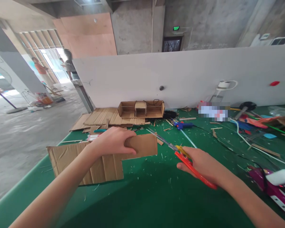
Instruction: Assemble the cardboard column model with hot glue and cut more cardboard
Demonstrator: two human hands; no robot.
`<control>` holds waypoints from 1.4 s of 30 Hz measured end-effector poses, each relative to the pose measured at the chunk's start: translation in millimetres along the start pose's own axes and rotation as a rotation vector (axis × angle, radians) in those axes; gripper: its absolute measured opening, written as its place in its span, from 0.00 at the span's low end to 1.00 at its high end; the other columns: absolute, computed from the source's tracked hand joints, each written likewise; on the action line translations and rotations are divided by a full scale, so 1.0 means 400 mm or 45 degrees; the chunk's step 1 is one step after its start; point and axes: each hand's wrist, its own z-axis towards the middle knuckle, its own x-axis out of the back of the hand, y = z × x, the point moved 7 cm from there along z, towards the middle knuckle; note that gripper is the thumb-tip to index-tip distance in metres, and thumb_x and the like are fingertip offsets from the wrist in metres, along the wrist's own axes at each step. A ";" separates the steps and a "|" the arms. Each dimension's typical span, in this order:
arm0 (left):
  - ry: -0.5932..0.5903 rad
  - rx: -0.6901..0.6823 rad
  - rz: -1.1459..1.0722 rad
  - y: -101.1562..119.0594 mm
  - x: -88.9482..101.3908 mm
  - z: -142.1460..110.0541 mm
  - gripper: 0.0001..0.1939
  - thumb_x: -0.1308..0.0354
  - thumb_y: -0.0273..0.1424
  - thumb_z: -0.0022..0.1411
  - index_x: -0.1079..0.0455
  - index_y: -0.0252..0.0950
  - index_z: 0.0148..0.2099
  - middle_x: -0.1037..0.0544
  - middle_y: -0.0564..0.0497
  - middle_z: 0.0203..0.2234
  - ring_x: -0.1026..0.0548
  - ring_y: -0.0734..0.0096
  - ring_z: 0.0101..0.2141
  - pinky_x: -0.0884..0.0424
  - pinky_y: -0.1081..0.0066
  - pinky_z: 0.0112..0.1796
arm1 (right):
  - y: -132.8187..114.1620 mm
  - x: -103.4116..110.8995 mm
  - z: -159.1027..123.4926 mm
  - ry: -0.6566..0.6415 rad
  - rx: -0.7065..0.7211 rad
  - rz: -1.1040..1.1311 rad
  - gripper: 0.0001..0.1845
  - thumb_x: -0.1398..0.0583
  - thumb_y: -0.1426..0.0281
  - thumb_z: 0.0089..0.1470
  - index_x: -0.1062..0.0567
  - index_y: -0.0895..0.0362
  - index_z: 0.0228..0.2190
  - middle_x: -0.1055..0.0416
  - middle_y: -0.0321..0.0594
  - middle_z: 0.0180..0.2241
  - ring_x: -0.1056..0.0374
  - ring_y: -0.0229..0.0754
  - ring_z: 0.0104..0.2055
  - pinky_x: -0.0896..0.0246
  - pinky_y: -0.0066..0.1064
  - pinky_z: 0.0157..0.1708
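My left hand (114, 142) grips a brown cardboard sheet (102, 161) by its upper edge, thumb over the front of a narrower tab that sticks out to the right. My right hand (201, 164) is closed round the red and yellow handles of a pair of scissors (173, 148). The blades are parted and point up and left, their tips just right of the tab's far corner, not touching it. Both hands hover over the green table (147, 190).
Flat cardboard pieces (104, 117) and a small open cardboard box (141, 109) lie at the back by a white partition (192, 76). A blue glue gun (184, 125), cables, scraps and a purple-white device (275, 186) sit right. People stand far left.
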 end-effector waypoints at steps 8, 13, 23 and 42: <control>-0.036 -0.003 -0.007 0.001 -0.010 -0.008 0.21 0.44 0.52 0.55 0.29 0.43 0.42 0.21 0.54 0.33 0.25 0.64 0.34 0.40 0.69 0.31 | 0.013 -0.025 0.016 0.077 -0.050 -0.077 0.23 0.48 0.48 0.55 0.40 0.53 0.20 0.32 0.38 0.23 0.40 0.40 0.24 0.49 0.31 0.25; -0.105 0.048 -0.017 -0.009 -0.022 -0.012 0.23 0.46 0.54 0.55 0.29 0.44 0.44 0.21 0.53 0.33 0.25 0.62 0.34 0.40 0.70 0.30 | 0.032 -0.015 0.017 0.206 -0.049 0.005 0.24 0.49 0.48 0.56 0.41 0.52 0.20 0.34 0.37 0.20 0.40 0.40 0.22 0.50 0.31 0.24; -0.142 -0.099 -0.089 0.050 -0.150 0.097 0.27 0.62 0.46 0.68 0.26 0.36 0.47 0.24 0.43 0.42 0.25 0.58 0.41 0.31 0.63 0.40 | 0.074 -0.035 0.046 0.434 -0.108 0.318 0.28 0.52 0.42 0.54 0.36 0.52 0.20 0.34 0.38 0.17 0.38 0.41 0.19 0.44 0.32 0.22; 0.037 -0.965 -0.076 0.456 -0.153 0.074 0.12 0.52 0.29 0.66 0.27 0.38 0.43 0.21 0.50 0.35 0.23 0.70 0.36 0.29 0.71 0.31 | 0.170 -0.089 0.078 0.367 -0.462 1.101 0.32 0.46 0.40 0.49 0.34 0.56 0.17 0.38 0.34 0.15 0.42 0.32 0.15 0.46 0.26 0.14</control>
